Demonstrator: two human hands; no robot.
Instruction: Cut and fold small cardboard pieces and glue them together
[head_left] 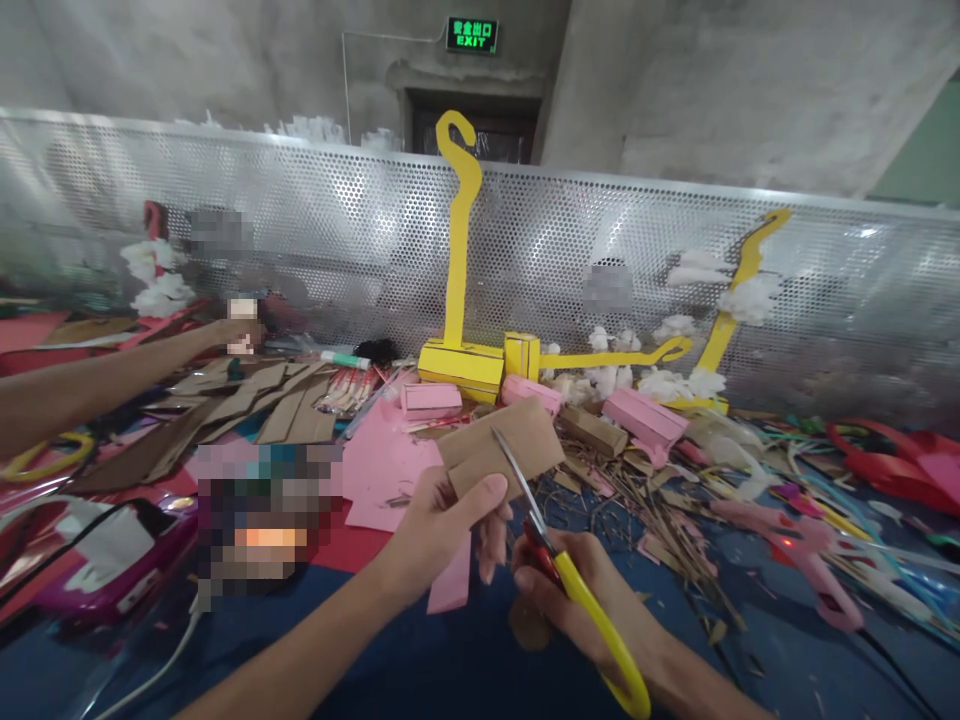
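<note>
In my left hand (454,515) is a piece of brown cardboard (529,435), pinched between thumb and fingers and raised above the table. My right hand (577,585) grips a pair of scissors (551,530) with yellow and red handles. The scissor blade lies across the cardboard's face, its tip near the middle of the piece; whether it is cutting I cannot tell. Beneath my left hand lie pink paper sheets (386,465). Small pink folded boxes (431,400) and a brown cardboard box (592,430) rest just beyond the cardboard.
Yellow hook-ended paper shapes (457,270) stand against a perforated metal panel (322,220). Pink glue gun (806,545) lies on the right, beside cardboard scraps (660,530). Cardboard strips (300,405) are piled on the left, where another person's arm (127,365) reaches in. A purple power strip (127,570) sits nearby.
</note>
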